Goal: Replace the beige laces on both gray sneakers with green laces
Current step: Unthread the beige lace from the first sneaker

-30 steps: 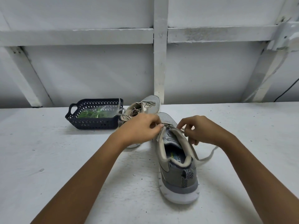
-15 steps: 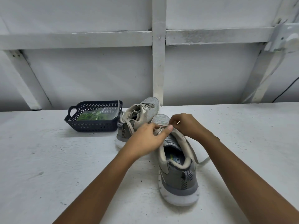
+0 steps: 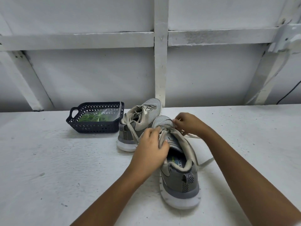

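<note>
Two gray sneakers stand on the white table. The near sneaker point(image 3: 179, 180) has its heel toward me. My left hand point(image 3: 150, 147) grips its tongue and left collar. My right hand point(image 3: 189, 122) pinches the beige lace point(image 3: 192, 136) near the toe end; loose lace ends trail off to the right of the shoe. The far sneaker point(image 3: 140, 121) sits behind it, still threaded with beige laces that hang down its side. Green laces point(image 3: 96, 118) lie in a clear bag inside the dark basket point(image 3: 94, 127).
The basket stands at the back left of the table point(image 3: 48, 160), touching the far sneaker. A white wall with beams rises right behind the table. A black cable point(image 3: 288, 93) runs down the wall at far right.
My left hand has slid back toward me along the near sneaker's tongue. My right hand has moved forward toward the toe, drawing the lace with it.
</note>
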`<state>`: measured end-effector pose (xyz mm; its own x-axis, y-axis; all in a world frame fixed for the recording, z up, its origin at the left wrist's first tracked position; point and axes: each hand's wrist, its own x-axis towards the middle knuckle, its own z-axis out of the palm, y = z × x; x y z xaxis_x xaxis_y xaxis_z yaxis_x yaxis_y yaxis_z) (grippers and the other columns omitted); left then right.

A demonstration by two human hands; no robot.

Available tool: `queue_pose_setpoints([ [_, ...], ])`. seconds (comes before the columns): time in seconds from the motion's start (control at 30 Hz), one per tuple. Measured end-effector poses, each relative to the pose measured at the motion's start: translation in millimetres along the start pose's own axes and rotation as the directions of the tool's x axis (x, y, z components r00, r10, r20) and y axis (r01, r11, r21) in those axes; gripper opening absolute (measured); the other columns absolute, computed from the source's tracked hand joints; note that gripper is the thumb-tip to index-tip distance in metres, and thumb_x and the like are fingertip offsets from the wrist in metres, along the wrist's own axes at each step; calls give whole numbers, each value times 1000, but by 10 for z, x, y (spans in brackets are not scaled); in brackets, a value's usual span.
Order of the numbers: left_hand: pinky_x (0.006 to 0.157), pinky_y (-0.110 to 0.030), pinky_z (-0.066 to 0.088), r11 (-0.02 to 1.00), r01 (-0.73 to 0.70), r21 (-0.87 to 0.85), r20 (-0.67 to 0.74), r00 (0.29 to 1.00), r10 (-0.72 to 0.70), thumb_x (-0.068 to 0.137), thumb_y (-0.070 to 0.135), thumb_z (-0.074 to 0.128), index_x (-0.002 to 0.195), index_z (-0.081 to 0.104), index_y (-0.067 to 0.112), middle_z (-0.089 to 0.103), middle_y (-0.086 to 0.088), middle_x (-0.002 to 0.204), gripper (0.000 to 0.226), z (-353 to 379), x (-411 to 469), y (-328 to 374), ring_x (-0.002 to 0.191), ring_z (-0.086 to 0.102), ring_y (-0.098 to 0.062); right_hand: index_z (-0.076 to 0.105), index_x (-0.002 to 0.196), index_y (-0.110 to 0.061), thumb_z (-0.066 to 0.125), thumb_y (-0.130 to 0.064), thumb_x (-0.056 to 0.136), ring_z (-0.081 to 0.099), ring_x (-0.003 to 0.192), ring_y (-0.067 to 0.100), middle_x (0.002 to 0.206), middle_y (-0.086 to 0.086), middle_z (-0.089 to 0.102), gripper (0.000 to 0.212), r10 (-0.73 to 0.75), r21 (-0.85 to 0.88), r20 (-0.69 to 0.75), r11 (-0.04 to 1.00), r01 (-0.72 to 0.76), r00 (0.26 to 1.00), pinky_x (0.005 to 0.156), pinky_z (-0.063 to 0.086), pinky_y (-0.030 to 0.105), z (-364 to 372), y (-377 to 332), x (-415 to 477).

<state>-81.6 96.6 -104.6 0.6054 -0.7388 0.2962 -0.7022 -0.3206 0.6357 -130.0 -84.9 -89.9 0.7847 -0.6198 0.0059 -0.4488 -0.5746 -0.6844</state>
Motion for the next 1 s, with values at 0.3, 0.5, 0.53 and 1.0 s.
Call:
queue_pose_setpoints([
  [0.3,80,-10,30,995,-63,-82,-188,981,46,89,19,56,123,57,15,51,3,115,34,30,-111,44,104,49,-9,54,79,-20,52,-18,92,61,79,27,88,10,69,13,-32,-43,-201,999,24,979,73,50,34,139,71,56],
  [0.5,78,-6,31,985,-45,-165,-197,980,12,88,17,57,113,61,16,52,4,109,25,47,-124,32,99,49,-5,60,85,-8,50,-37,95,66,81,31,84,13,68,32,57,-82,-154,994,-70,986,74,55,45,44,5,72],
  [0.53,78,-4,31,983,-43,-177,-197,980,8,88,17,57,112,61,16,52,5,109,25,53,-127,30,100,49,-4,62,81,-7,54,-38,93,66,78,27,78,10,67,34,84,-83,-69,993,-90,994,68,56,39,14,9,49],
  [1.0,73,-1,33,969,-44,-242,-250,968,-18,88,14,57,107,62,15,51,6,103,20,109,-137,17,92,50,2,53,98,-1,42,-10,99,63,63,17,75,11,61,14,279,752,-211,658,-27,937,52,55,23,-33,40,-48],
])
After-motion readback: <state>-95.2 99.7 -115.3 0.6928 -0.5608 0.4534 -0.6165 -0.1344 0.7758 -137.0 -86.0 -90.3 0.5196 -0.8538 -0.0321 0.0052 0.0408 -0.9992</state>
